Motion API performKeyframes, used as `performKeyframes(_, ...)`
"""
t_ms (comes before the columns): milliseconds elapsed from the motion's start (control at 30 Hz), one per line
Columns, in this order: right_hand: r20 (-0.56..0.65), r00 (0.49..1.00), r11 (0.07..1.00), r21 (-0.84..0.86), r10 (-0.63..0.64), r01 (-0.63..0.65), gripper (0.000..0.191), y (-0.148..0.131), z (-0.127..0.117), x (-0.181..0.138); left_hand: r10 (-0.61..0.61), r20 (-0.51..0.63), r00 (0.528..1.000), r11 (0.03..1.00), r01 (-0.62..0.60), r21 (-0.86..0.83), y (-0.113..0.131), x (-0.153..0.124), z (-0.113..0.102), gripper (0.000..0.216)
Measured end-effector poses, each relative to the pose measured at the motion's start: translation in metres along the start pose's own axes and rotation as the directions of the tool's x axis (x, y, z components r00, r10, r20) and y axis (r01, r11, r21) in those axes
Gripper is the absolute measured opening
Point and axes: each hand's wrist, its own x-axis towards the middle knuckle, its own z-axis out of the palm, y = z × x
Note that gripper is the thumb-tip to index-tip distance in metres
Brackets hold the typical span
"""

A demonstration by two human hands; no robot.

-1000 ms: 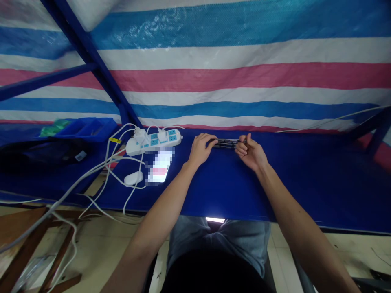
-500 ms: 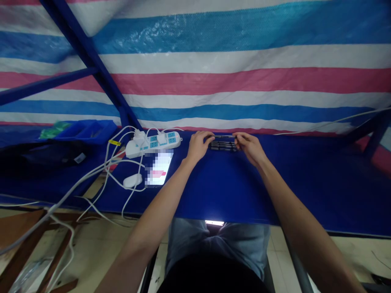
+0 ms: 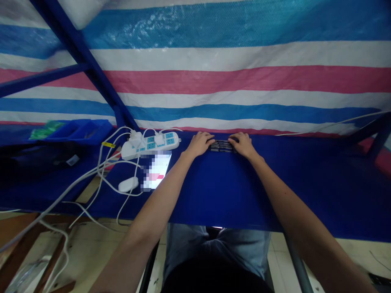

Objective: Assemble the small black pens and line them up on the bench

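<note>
Several dark pens (image 3: pixel 221 149) lie side by side in a row on the blue table (image 3: pixel 226 187), all pointing left to right. My left hand (image 3: pixel 200 143) is at the left ends of the row, thumb and fingers closed at the end of the farthest pen. On the other side my right hand (image 3: pixel 242 144) has its fingers closed at that pen's right end and covers the right tips of some others. The fingertips partly hide the pen ends.
Left of my hands are a white power strip (image 3: pixel 149 145) with plugs and cables, a lit phone (image 3: pixel 159 171) and a white mouse-like object (image 3: pixel 128 184). Farther left stand a blue bin (image 3: pixel 82 130) and a dark bag (image 3: pixel 36 159). Striped sheeting (image 3: pixel 214 81) hangs behind.
Both hands have come down with the pen stretched between them, which now lies against the far side of the row. The right hand has shifted slightly left over the pen ends.
</note>
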Motion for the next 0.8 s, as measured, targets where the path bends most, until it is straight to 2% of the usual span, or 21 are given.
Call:
performKeyframes(133, 0.148, 0.962, 0.972, -0.023, -0.229, 0.235, 0.070, 0.002, 0.003, -0.012, 0.072, 0.089, 0.993, 0.997, -0.071, -0.020, 0.006, -0.008, 0.002, 0.065)
performKeyframes(267, 0.225, 0.912, 0.927, -0.077, -0.342, 0.367, 0.062, 0.005, 0.008, -0.023, 0.136, 0.076, 0.988, 0.991, -0.135, -0.018, 0.010, -0.012, 0.004, 0.058)
performKeyframes(400, 0.199, 0.892, 0.904, -0.054, -0.407, 0.425, 0.055, 0.005, 0.005, -0.028, 0.170, 0.056, 0.984, 0.985, -0.169, -0.023, 0.012, -0.014, 0.006, 0.052)
performKeyframes(600, 0.146, 0.937, 0.937, -0.104, -0.319, 0.335, 0.048, -0.008, -0.005, -0.036, 0.129, 0.135, 0.982, 0.991, -0.133, 0.018, 0.022, -0.016, 0.005, 0.064)
performKeyframes(700, 0.043, 0.942, 0.939, -0.085, -0.332, 0.335, 0.048, -0.029, -0.027, -0.048, 0.111, 0.148, 0.983, 0.993, -0.117, 0.034, 0.028, -0.017, 0.007, 0.063)
performKeyframes(800, -0.059, 0.921, 0.922, 0.020, -0.384, 0.386, 0.036, -0.063, -0.055, -0.094, 0.098, 0.140, 0.985, 0.994, -0.104, 0.032, 0.031, -0.018, 0.011, 0.060)
